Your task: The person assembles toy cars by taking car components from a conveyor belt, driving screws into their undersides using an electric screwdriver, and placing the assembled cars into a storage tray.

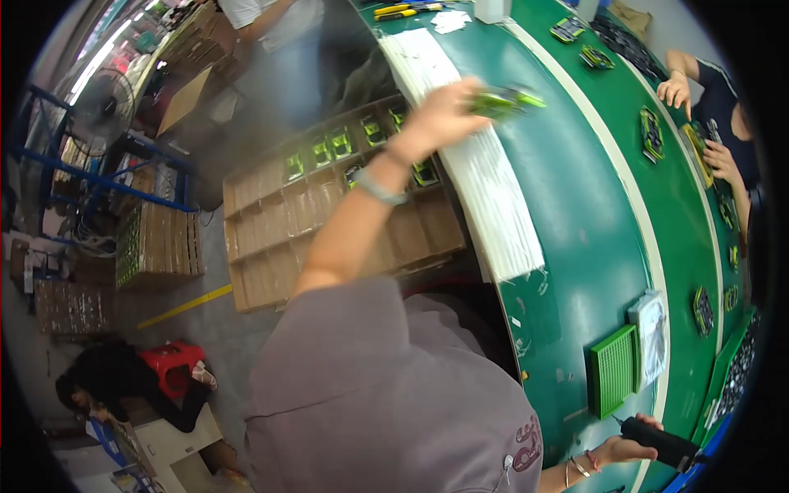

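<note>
My left hand is stretched out over the far part of the bench. It is closed on a green and black toy car, which is smeared by motion and held above a stack of white foam sheets. At the lower right, my right hand is wrapped round a black electric screwdriver, its thin tip pointing toward a green slotted tray. Left of the bench lies a cardboard box with dividers. Several green and black toy cars sit in its far compartments, partly covered by my left forearm.
Clear plastic bags lie beside the green tray. Several toy cars rest on the green conveyor beyond a pale rail. A co-worker's hands work across it. Yellow-handled tools lie at the far end. Another person stands behind the box.
</note>
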`<state>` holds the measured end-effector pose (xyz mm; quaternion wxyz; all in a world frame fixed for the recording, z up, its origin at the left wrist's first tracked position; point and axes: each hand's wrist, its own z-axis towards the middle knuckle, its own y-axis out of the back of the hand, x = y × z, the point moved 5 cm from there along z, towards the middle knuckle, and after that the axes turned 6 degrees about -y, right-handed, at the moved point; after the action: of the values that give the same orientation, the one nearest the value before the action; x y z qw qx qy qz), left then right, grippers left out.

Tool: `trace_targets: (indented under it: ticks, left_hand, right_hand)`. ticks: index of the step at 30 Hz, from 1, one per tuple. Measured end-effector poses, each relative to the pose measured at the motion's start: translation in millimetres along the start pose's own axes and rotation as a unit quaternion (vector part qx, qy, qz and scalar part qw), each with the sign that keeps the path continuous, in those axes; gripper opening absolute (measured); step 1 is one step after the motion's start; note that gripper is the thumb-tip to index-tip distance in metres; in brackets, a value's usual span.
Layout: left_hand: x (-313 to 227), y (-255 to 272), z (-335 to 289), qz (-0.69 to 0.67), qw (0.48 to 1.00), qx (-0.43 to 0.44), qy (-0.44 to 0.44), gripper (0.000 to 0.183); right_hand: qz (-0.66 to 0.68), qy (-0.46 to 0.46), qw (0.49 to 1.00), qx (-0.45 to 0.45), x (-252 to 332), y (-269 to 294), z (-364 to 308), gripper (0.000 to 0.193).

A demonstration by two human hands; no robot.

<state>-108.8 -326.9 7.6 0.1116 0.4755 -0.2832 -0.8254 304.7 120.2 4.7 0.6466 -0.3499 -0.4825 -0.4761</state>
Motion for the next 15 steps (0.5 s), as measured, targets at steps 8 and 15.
trace_targets:
  ticks: [8,15]
  left_hand:
    - [257.3,226.5,-309.8,0.318,0.748,-0.3,0.5,0.047]
    - [302.0,279.3,-354.5,0.39,0.69,-0.26,0.551,0.028]
  right_hand:
    - [0.004,-0.005,1.0,-0.007,-15.7,-3.0,15.5,0.091]
    - [0.033,-0.02,0.999,0.006,-13.4,-6.6,11.1,0.091]
